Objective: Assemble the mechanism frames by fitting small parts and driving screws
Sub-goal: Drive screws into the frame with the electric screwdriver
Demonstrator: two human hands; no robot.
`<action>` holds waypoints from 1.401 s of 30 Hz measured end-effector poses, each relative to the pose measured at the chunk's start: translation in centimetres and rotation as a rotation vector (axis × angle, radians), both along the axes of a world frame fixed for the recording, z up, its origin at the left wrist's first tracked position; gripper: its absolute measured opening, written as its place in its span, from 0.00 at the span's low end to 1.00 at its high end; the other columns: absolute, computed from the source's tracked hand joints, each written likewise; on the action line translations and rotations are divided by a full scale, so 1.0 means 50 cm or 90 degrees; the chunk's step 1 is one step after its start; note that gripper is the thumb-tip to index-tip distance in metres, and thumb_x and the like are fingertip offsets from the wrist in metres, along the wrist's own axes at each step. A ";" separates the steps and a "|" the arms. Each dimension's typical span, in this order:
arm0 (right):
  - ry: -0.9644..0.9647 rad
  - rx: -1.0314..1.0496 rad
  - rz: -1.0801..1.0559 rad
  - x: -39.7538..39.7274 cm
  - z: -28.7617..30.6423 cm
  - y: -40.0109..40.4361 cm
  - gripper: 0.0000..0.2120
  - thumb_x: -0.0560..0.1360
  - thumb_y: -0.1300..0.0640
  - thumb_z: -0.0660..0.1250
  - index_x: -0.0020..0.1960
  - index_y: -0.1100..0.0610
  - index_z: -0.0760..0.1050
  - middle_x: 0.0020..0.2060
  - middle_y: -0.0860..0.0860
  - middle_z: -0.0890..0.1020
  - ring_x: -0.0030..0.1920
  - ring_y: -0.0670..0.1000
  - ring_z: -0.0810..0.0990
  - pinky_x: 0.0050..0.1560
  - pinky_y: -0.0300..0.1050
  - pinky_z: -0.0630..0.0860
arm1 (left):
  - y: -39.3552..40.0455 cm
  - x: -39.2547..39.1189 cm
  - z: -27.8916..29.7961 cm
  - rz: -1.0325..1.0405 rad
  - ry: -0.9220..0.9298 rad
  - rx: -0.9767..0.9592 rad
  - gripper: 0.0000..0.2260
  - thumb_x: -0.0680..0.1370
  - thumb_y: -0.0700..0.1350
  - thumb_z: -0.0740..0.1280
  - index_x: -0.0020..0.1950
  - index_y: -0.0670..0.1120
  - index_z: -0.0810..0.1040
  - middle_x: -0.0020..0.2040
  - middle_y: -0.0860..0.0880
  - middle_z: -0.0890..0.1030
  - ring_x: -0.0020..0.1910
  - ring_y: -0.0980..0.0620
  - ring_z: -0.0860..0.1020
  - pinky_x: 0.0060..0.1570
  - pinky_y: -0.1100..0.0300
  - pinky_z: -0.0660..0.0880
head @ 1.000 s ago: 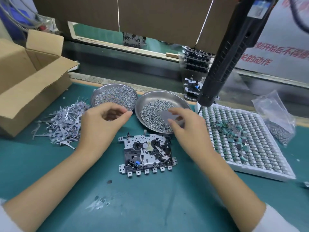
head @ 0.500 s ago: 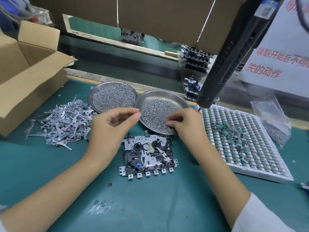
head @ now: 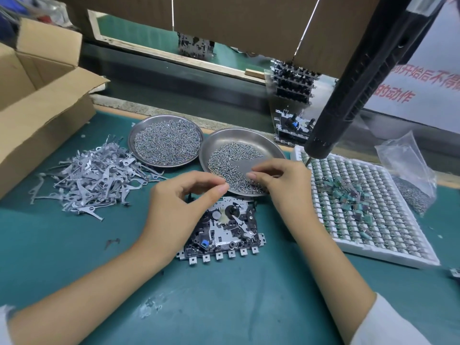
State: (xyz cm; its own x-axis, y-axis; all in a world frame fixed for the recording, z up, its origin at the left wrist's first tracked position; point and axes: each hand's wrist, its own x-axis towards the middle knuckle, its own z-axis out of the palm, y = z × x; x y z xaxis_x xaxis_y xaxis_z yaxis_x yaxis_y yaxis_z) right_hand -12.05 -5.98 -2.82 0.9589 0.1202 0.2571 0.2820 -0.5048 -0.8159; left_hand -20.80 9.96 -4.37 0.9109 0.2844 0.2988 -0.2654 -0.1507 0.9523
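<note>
A metal mechanism frame [head: 224, 232] with black gears and a blue part lies flat on the green mat. My left hand [head: 179, 205] hovers over its left upper corner, thumb and forefinger tips pressed together; whether anything is between them is hidden. My right hand [head: 281, 185] reaches over the near rim of the right steel dish [head: 249, 138], and its fingertips pinch at the screws [head: 224, 158] in that dish. A second steel dish [head: 139, 130] on the left is full of smaller screws. A black electric screwdriver [head: 353, 90] hangs above the right side.
A pile of grey stamped levers [head: 92, 180] lies left of the dishes. An open cardboard box [head: 42, 113] stands at the far left. To the right are a white grid tray [head: 373, 207] with small green parts and a plastic bag [head: 408, 165]. Stacked frames [head: 293, 100] stand behind.
Both hands have drawn closer together above the frame. My left hand moved right over the frame's corner. My right hand's fingers closed over the screws in the right dish.
</note>
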 end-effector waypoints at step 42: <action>0.382 0.599 0.136 -0.128 0.016 0.011 0.07 0.60 0.65 0.73 0.37 0.58 0.85 0.36 0.55 0.85 0.37 0.48 0.85 0.38 0.34 0.78 | -0.013 -0.001 -0.008 -0.042 -0.120 0.057 0.06 0.66 0.45 0.75 0.42 0.50 0.83 0.40 0.52 0.84 0.41 0.54 0.80 0.47 0.64 0.75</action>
